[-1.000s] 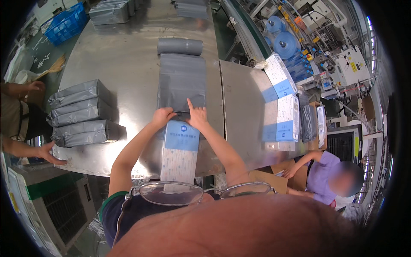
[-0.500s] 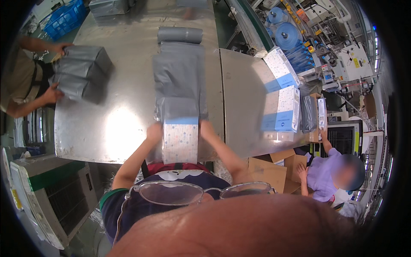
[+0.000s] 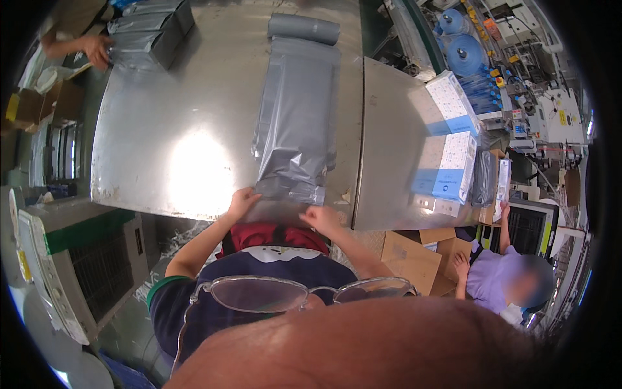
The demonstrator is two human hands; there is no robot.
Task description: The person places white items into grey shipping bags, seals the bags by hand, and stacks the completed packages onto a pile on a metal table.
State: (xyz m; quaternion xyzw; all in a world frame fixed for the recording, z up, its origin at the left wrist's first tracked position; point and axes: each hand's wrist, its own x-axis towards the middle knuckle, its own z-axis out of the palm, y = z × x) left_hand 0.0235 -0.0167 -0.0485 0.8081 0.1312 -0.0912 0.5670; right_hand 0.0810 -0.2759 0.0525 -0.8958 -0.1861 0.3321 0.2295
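A long grey plastic bag (image 3: 295, 123) lies on the metal table in front of me, its near end crumpled and shiny. The white box with the blue band seen earlier is out of sight now. At the bag's near left corner, my left hand (image 3: 243, 202) is closed with its fingertips on the edge. My right hand (image 3: 322, 219) is at the near right corner, fingers curled against the bag's edge; what lies between the fingertips is hard to see. A grey roll (image 3: 303, 29) rests beyond the bag's far end.
White and blue boxes (image 3: 455, 165) stand on the right-hand table (image 3: 389, 142). Top left, a co-worker's hand (image 3: 96, 50) touches stacked grey packages (image 3: 155, 39). An open carton (image 3: 414, 259) and a person in a purple shirt (image 3: 487, 279) are at the lower right.
The printed white box has gone from view, and the grey bag now reaches to my hands. The co-worker's grey packages have moved farther away. My view has shifted slightly.
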